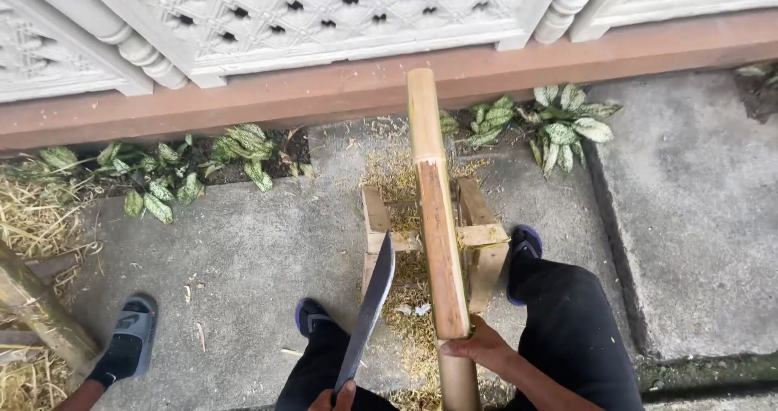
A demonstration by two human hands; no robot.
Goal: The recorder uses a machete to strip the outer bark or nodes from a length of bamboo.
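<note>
Head view, from the left: a co-worker's foot in a grey sandal point(130, 342) stands on the concrete beside a weathered pole point(44, 314) and loose straw point(32, 216), well apart from your work.

Your left hand point(344, 399) sits at the bottom edge and is mostly cut off by the frame. What shows of the fingers is curled round the handle of the machete point(369, 306). The blade slants up and to the right, and its tip is just beside the bamboo pole point(438, 241); you cannot tell whether the edge touches it.

The bamboo pole runs away from you, propped in a small wooden stand point(478, 237) between your blue slippers. Pale shavings point(405, 297) litter the ground under it. Its middle stretch looks darker and skinned, while the far end is pale.

Your right hand point(478, 348) grips the pole just below that stretch, fingers wrapped and pressed together around it.

This looks like the shaving step, with the blade being set for a stroke. A stroke from here calls for a firm right-hand grip, the pole seated in the stand, and the edge kept clear of those fingers.
</note>
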